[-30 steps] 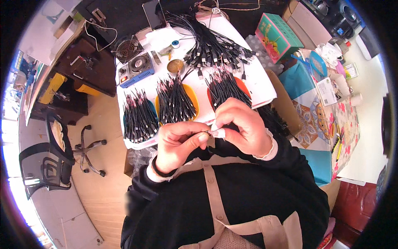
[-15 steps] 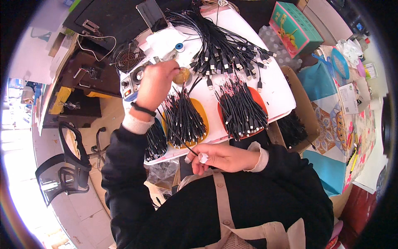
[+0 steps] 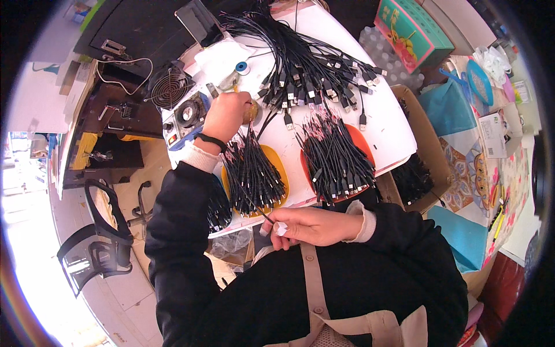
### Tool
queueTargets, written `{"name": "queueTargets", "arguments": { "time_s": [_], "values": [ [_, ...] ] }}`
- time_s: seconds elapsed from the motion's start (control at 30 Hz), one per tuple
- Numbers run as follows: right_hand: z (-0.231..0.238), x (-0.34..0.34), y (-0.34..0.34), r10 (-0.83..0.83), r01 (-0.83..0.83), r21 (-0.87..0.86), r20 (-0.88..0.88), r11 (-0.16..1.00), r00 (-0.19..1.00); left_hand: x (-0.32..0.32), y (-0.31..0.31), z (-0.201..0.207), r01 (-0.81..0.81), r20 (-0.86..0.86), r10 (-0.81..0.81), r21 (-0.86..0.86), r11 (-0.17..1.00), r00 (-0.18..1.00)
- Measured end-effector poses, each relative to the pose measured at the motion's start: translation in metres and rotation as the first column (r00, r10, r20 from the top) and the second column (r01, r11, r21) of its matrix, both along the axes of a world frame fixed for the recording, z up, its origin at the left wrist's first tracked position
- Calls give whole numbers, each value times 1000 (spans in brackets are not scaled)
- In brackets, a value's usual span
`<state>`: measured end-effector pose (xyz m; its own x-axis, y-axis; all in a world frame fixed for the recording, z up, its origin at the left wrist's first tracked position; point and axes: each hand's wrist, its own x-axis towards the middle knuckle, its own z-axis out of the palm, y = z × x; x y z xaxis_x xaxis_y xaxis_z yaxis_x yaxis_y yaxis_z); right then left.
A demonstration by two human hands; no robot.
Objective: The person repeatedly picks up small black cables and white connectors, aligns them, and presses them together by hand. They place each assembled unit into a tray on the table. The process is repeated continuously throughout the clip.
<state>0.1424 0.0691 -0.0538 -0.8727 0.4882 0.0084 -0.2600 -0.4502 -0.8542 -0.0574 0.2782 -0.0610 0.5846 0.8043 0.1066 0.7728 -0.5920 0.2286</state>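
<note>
My left hand (image 3: pixel 227 118), a black band round its wrist, reaches over the table with fingers pinched beside a small round tin of amber material (image 3: pixel 252 111). What its fingertips hold is hidden. Low at the table's front edge, my right hand (image 3: pixel 309 226) grips a thin black cable (image 3: pixel 264 216) that slants up leftward over other cables. A white wrap or scrap (image 3: pixel 281 228) shows on its fingers. Beyond it stand a yellow tray (image 3: pixel 281 168) and an orange-red tray (image 3: pixel 363 143), both heaped with short black cables with stripped reddish wire ends.
A blue-and-white device with a dial (image 3: pixel 188 115) sits at the table's left, next to a round fan grille (image 3: pixel 169 89). Behind are a spool (image 3: pixel 242 68), a propped phone (image 3: pixel 199 22) and a large pile of USB cables (image 3: pixel 306 63). A cardboard box (image 3: pixel 430 139) stands right.
My left hand has shifted slightly down and right near the tin. The right hand keeps hold of the cable, almost in place. The whole view has tilted a little.
</note>
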Motion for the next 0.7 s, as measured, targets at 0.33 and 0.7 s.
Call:
{"name": "queueTargets", "arguments": {
  "time_s": [0.33,0.7],
  "values": [
    [1,3,1,38,-38,13,36,999,999,5,1,0,-23,9,23,-42,999,1000],
    [3,-19,-14,-11,12,-24,33,1000,999,-67,-15,43,-251,163,233,104,962,959]
  ]
}}
